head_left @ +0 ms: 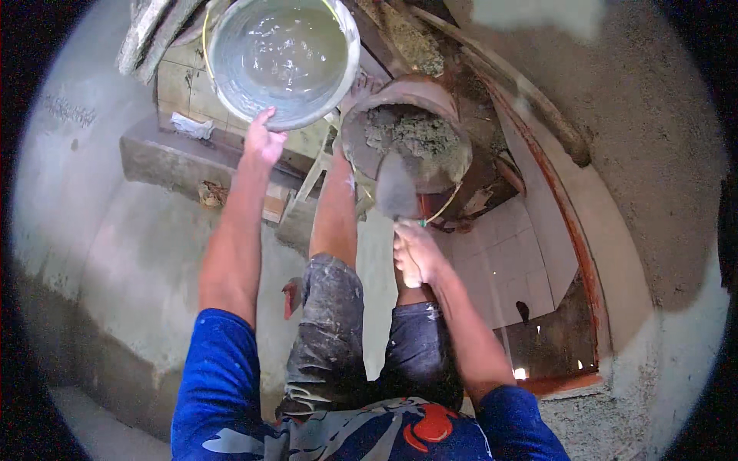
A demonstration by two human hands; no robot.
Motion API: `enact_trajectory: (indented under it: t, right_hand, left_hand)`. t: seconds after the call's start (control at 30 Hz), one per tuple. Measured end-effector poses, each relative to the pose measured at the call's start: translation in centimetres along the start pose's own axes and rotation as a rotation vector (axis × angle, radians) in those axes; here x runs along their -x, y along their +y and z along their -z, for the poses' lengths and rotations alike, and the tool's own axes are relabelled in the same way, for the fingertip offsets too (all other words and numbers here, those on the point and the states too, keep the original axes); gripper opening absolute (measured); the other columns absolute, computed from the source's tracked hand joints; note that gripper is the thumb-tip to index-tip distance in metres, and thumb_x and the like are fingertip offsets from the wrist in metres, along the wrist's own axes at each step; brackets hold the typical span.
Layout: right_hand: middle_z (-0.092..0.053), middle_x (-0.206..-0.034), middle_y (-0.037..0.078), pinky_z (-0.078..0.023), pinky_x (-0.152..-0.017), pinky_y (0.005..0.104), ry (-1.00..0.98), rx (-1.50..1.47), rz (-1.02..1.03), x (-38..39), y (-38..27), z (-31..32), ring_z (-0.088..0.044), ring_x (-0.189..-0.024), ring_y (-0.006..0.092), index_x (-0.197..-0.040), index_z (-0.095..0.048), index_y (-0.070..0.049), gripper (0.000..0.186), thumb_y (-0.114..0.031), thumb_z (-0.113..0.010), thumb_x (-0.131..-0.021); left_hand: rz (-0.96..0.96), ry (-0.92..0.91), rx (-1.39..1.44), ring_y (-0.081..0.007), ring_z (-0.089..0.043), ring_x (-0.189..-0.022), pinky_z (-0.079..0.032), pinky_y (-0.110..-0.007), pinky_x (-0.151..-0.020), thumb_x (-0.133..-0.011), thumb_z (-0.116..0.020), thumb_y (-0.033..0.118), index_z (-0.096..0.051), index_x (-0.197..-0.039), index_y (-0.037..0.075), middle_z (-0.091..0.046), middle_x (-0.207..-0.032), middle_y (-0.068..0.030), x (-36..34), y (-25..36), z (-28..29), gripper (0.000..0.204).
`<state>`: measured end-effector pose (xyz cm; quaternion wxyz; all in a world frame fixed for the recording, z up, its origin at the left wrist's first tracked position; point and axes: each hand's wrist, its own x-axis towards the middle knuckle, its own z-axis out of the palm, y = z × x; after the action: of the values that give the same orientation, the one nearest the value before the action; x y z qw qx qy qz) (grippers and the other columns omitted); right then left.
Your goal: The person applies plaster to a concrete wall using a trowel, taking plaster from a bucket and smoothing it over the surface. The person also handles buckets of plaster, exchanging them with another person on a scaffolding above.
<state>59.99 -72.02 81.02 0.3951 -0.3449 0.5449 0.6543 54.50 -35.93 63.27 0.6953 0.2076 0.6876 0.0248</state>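
My left hand grips the near rim of a pale round bucket at the top, with cloudy water inside and a thin yellow handle. My right hand is closed round the handle of a trowel, whose blurred blade lies over the near edge of a second bucket to the right. That bucket holds lumpy grey mortar and has a wire handle hanging at its side. My bare legs and dusty shorts show between my forearms.
Grey plastered walls surround me, with a ledge and white cloth at left. Rough poles lean at top left; a wooden beam runs at right, beside a red-edged opening onto pale tiles below.
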Motion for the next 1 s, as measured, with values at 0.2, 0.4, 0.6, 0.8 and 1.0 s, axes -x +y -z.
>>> enact_trajectory:
  t: [0.2,0.4,0.6,0.8,1.0]
  right_hand:
    - [-0.055,-0.062,-0.002,-0.043,-0.039,0.0224,-0.609,-0.674,0.250,-7.8,-8.4,-5.0,-0.054,-0.049,0.0086,-0.104,-0.057,-0.006,0.018,-0.018,-0.056,-0.092]
    - [-0.046,-0.066,-0.005,-0.041,-0.043,0.0215,-0.794,-1.072,0.351,-2.3,-6.4,-2.9,-0.044,-0.050,0.0038,-0.118,-0.054,-0.008,0.027,-0.025,-0.046,-0.098]
    - [-0.063,-0.085,0.020,-0.052,-0.065,0.0433,0.450,0.860,0.549,0.9,-0.9,3.5,-0.064,-0.075,0.0347,-0.122,-0.048,-0.006,0.036,-0.022,-0.055,-0.091]
    - [-0.063,-0.088,0.028,-0.050,-0.073,0.0500,0.711,1.215,0.768,-6.6,-7.3,1.1,-0.064,-0.085,0.0426,-0.113,-0.051,0.003,0.030,-0.014,-0.050,-0.088]
    - [-0.064,-0.086,0.028,-0.049,-0.075,0.0515,0.662,1.443,0.571,0.0,-6.8,2.9,-0.063,-0.087,0.0432,-0.106,-0.048,0.003,0.026,-0.016,-0.049,-0.088]
  left_hand:
    - [0.003,0.074,0.039,-0.0277,-0.050,-0.121,-0.039,-0.045,-0.106,-0.086,-0.063,0.008,-0.045,-0.129,0.005,-0.053,-0.129,-0.0116,2.1,-2.1,-3.1,0.046]
    - [0.058,-0.112,0.075,-0.0281,-0.046,-0.126,-0.039,-0.044,-0.107,-0.095,-0.055,0.034,-0.037,-0.136,0.002,-0.045,-0.139,-0.0137,3.8,-1.6,-3.7,0.054]
    - [0.126,-0.372,-0.989,-0.0251,-0.043,-0.129,-0.036,-0.037,-0.106,-0.093,-0.058,0.040,-0.037,-0.138,-0.002,-0.043,-0.140,-0.0189,7.1,-9.4,-1.7,0.065]
    - [-0.114,-0.231,-0.808,-0.0136,-0.057,-0.085,-0.046,-0.033,-0.073,-0.084,-0.067,0.019,-0.054,-0.121,0.001,-0.064,-0.098,-0.0089,4.7,-15.9,-3.7,0.043]
    - [-0.066,-0.339,-0.552,-0.0118,-0.057,-0.081,-0.048,-0.030,-0.073,-0.081,-0.063,0.013,-0.059,-0.107,-0.002,-0.064,-0.090,-0.0046,12.6,-18.1,-11.1,0.031]
